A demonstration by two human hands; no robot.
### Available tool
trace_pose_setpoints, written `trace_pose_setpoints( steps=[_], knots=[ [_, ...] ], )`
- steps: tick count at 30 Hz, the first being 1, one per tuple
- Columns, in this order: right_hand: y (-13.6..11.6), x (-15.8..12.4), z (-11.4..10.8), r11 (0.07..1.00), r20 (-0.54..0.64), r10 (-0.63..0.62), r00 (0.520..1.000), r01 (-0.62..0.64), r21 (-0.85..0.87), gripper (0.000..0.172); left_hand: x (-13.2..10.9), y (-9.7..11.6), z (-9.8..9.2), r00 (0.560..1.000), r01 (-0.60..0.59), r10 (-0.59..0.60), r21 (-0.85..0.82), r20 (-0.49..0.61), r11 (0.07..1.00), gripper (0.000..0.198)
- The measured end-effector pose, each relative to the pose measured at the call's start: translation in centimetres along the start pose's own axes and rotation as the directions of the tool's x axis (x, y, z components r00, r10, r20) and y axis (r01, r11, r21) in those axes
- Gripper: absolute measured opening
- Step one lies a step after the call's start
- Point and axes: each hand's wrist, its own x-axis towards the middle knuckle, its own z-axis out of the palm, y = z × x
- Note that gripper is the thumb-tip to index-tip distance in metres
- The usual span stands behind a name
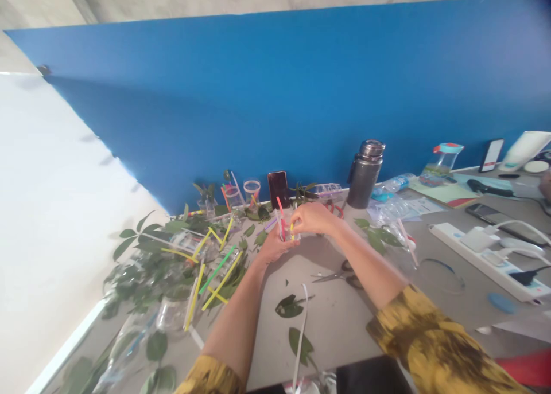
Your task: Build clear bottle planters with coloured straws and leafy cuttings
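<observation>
My left hand (275, 247) is closed round the lower part of a small clear cup (278, 216), which it partly hides. A red straw (279, 202) sticks up out of the cup at a slant. At the cup's right side, my right hand (313, 217) pinches a short yellow straw piece (293, 231). Beneath my right forearm lies a pair of scissors (329, 277). Loose green leaves (289, 307) and a thin white strip (302, 331) rest on the table in front of me.
Yellow and green straws (217, 269) lie among leaves and clear plastic on the left. Behind the hands stand a phone (278, 188), a glass with straws (252, 191) and a dark flask (365, 176). A white power strip (495, 265) with plugged-in cables lies at right.
</observation>
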Motion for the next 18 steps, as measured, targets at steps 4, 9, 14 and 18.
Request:
trace_pose_setpoints(
  steps=[4,9,14,18],
  knots=[
    [0.28,0.25,0.46,1.0,0.01,-0.017,1.0,0.017,-0.002,0.018,0.03,0.16,-0.07,1.0,-0.012,0.012,0.013,-0.01,1.0,0.079],
    [0.42,0.2,0.49,1.0,0.024,-0.029,0.999,0.029,-0.001,0.016,-0.03,0.65,0.01,0.999,-0.047,0.047,0.046,-0.002,0.998,0.076],
    [0.34,0.51,0.81,1.0,0.021,-0.022,1.0,0.023,-0.017,0.017,-0.13,1.0,0.05,0.998,-0.062,0.062,0.042,-0.003,0.997,0.074],
    [0.32,0.6,1.06,1.0,0.005,-0.019,1.0,0.019,-0.016,0.016,-0.08,0.71,0.09,0.998,-0.058,0.058,0.028,0.0,0.998,0.076]
  ],
)
